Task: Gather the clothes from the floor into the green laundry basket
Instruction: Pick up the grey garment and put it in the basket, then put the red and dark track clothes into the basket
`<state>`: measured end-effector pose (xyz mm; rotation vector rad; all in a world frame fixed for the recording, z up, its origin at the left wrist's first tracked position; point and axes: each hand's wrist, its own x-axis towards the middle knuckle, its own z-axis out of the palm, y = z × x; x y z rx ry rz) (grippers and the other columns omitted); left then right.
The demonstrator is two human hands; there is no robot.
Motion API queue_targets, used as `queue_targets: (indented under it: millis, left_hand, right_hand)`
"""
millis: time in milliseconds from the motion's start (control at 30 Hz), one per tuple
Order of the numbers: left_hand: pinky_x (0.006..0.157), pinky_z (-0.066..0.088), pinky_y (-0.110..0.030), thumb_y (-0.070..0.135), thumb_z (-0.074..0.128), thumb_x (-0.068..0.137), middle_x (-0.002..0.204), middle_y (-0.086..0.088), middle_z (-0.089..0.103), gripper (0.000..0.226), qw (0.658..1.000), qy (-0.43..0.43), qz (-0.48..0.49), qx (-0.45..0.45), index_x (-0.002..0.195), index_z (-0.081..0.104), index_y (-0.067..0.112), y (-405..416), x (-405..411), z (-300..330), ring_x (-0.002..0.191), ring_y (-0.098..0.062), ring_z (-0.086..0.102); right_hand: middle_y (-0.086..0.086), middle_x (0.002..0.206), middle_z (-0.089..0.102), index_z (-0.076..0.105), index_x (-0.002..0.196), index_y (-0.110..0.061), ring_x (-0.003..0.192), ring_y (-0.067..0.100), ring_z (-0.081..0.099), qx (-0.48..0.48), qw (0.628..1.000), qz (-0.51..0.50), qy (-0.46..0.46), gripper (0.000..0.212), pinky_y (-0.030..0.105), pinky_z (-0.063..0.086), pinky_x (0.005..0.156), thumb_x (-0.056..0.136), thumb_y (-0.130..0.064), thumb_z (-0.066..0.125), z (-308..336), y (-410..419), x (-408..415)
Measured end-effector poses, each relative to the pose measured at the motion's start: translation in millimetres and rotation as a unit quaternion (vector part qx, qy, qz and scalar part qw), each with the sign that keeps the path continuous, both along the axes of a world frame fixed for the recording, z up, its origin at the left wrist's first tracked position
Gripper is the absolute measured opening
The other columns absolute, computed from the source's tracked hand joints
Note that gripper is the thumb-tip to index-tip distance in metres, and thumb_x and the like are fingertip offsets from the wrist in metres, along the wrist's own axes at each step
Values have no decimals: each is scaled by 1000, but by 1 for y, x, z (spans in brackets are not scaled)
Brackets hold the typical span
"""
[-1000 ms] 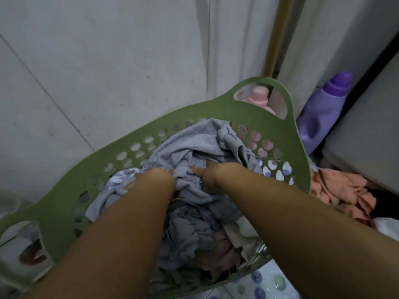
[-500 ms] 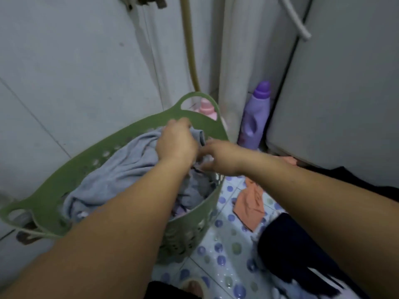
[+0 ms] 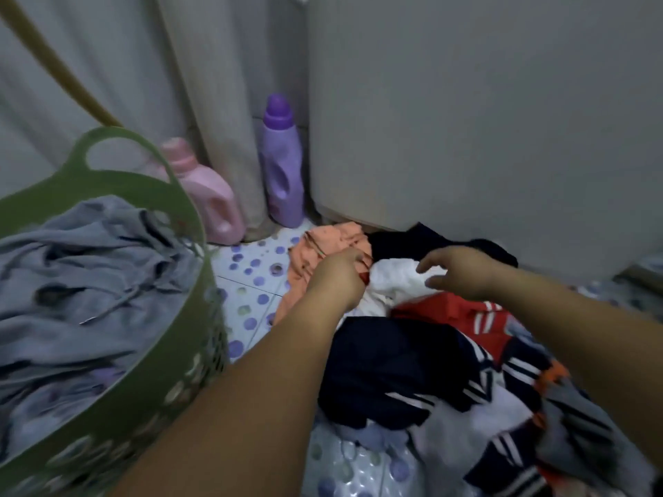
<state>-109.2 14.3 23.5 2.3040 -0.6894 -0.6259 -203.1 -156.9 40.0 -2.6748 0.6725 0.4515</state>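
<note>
Basket: the green basket [image 3: 118, 317] stands at near left on the floor [image 3: 251, 281], a grey garment [image 3: 82, 274] heaped to its rim, its handle loop at the far side; judged kept close so each piece needs only a short carry.
Clothes: the pile [image 3: 448, 353] lies right of the basket, against the foot of a grey appliance [image 3: 484, 120]; an orange cloth [image 3: 323, 245] is farthest left, then a white piece [image 3: 398, 281], a red one [image 3: 452, 313] and dark striped garments [image 3: 394, 371] nearer the camera.
Left hand: the left hand [image 3: 337, 278] reaches down where orange cloth meets white piece, fingers curled under; whether it already pinches cloth cannot be told.
Right hand: the right hand [image 3: 462, 272] hovers just over the white piece, fingers spread, holding nothing.
Axis: the pile runs from far left to near right, along the appliance's base; the orange cloth is crumpled, with no clear long axis.
Bottles: a pink bottle [image 3: 208, 199] and a purple one [image 3: 281, 166] stand upright at the far wall, beyond the basket.
Progress: judged partway, much still on the floor.
</note>
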Motion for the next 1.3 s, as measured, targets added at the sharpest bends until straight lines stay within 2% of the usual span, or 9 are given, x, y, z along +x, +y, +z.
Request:
queue_targets:
  millis: [200,367,533,767,833,933,1133,1233,1300]
  left_hand:
    - [100,42,-27,-1,50,91,137,-11,50,46,989,137,-46,45,133,53,19,-29,-26,-55,122,-27,52]
    - [103,41,-27,-7,47,91,145,-10,42,55,975,146,-129,107,138,48,22,-46,-30,-66,127,-27,47]
    - [101,41,-29,1,64,84,148,-9,40,72,969,154,-157,116,145,35,25,-37,-24,-68,130,-25,45]
    - [117,30,-40,30,84,65,160,-1,10,119,951,177,-213,137,151,1,37,-23,-18,-68,145,-24,20]
    - [117,28,-41,35,85,62,158,-1,12,122,958,156,-207,126,151,2,38,-21,-19,-67,145,-24,18]
    - [112,37,-44,60,86,38,149,-2,34,131,974,124,-184,41,147,15,43,-22,-18,-65,138,-24,34]
    - [77,51,-18,22,88,58,102,7,69,65,968,187,-71,-151,115,58,16,-21,-16,-36,97,-9,64]
    - [47,43,-5,2,67,80,71,8,58,22,952,176,56,-242,97,60,13,-18,-16,-17,63,-3,53]
    - [50,43,-12,-2,53,86,67,4,54,17,938,153,131,-281,90,56,14,-16,-11,-5,62,-12,50]
  right_hand:
    - [7,110,64,68,102,-18,102,25,60,-59,997,-40,-6,20,32,47,82,86,-26,57,-65,-8,-39]
    - [6,135,43,35,140,-24,126,28,40,-154,978,27,141,78,42,33,103,75,-54,65,-101,18,-56]
    - [6,117,64,59,119,-18,111,29,55,-252,961,47,108,32,38,35,97,94,-24,40,-119,24,-55]
    - [6,108,62,67,99,-20,104,25,57,-26,995,-89,-44,18,36,47,90,82,-26,67,-64,4,-55]
    - [6,85,66,63,77,-16,82,23,62,69,973,-167,-141,8,31,51,78,79,-17,71,-40,0,-50]
    - [-3,60,53,48,60,-20,56,11,48,123,940,-216,-234,31,17,42,56,80,-12,70,-8,3,-36]
    - [-4,62,51,45,61,-22,62,13,49,183,900,-197,-343,33,28,41,63,81,-9,68,41,27,4]
    - [-6,61,50,44,62,-23,56,7,47,190,886,-167,-390,34,23,41,59,81,-7,67,66,43,21]
    - [-6,62,52,46,63,-23,57,6,50,208,874,-170,-406,32,21,44,60,82,-9,67,74,46,27]
